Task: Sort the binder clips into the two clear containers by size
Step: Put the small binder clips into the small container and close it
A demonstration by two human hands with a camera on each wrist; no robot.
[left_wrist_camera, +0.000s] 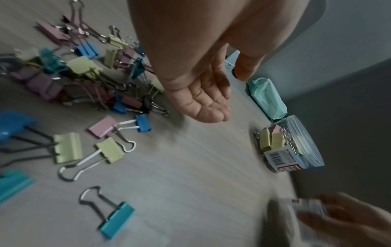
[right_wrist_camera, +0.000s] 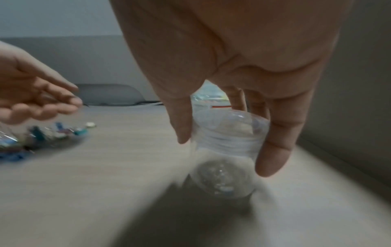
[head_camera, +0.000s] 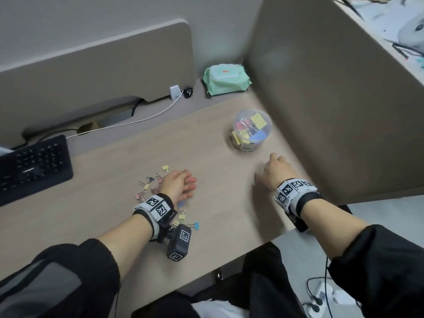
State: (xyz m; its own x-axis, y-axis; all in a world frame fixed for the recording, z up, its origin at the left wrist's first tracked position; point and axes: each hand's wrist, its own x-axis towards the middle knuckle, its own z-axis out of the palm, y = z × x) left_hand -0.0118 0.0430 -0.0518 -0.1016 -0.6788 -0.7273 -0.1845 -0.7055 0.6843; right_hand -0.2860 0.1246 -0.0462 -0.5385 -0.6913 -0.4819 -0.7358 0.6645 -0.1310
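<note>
A heap of coloured binder clips (left_wrist_camera: 88, 80) of mixed sizes lies on the desk, partly under my left wrist (head_camera: 160, 205). My left hand (head_camera: 181, 184) hovers above them, fingers relaxed and empty (left_wrist_camera: 203, 103). A clear container (head_camera: 251, 131) with large yellow, red and blue clips in it stands to the right (left_wrist_camera: 289, 147). My right hand (head_camera: 274, 171) grips a second, small clear container (right_wrist_camera: 228, 145) from above, thumb on one side and fingers on the other; it looks blurred. In the head view that container is hidden under the hand.
A black keyboard (head_camera: 32, 168) sits at the left. A green wipes pack (head_camera: 226, 79) lies at the back by a white cable (head_camera: 128, 121). A tall beige partition (head_camera: 332, 99) walls the right side. The desk's front edge (head_camera: 229, 260) runs close below my wrists.
</note>
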